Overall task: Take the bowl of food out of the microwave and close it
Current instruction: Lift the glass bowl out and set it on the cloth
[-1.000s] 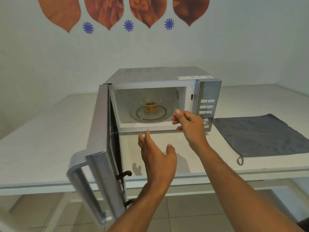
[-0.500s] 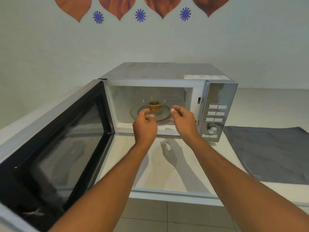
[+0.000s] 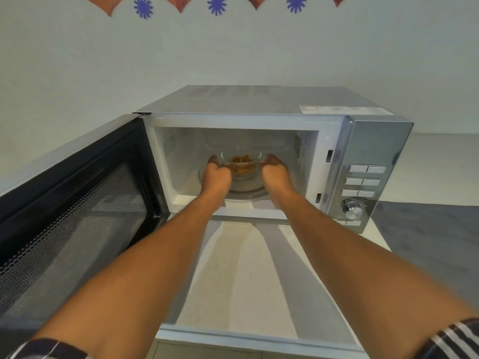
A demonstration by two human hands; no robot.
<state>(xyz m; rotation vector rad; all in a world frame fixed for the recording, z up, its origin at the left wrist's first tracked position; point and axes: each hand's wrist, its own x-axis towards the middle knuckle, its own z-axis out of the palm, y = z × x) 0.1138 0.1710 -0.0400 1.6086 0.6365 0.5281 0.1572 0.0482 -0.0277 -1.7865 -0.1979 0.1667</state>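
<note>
A silver microwave (image 3: pixel 373 149) stands on a white counter with its door (image 3: pixel 77 203) swung wide open to the left. Inside, a small clear glass bowl (image 3: pixel 242 168) of brownish food sits on the glass turntable (image 3: pixel 246 194). Both of my hands are inside the cavity. My left hand (image 3: pixel 216 174) curls against the bowl's left side and my right hand (image 3: pixel 274 172) against its right side. The bowl still rests on the turntable. My fingertips are partly hidden behind the bowl.
A grey cloth (image 3: pixel 427 229) lies on the counter (image 3: pixel 241 268) to the right of the microwave. The open door juts out past the counter's front edge at my left. The control panel (image 3: pixel 363 182) with buttons and a knob is on the microwave's right.
Both hands have moved from in front of the opening into the cavity and closed around the bowl's sides. The camera has moved closer to the microwave.
</note>
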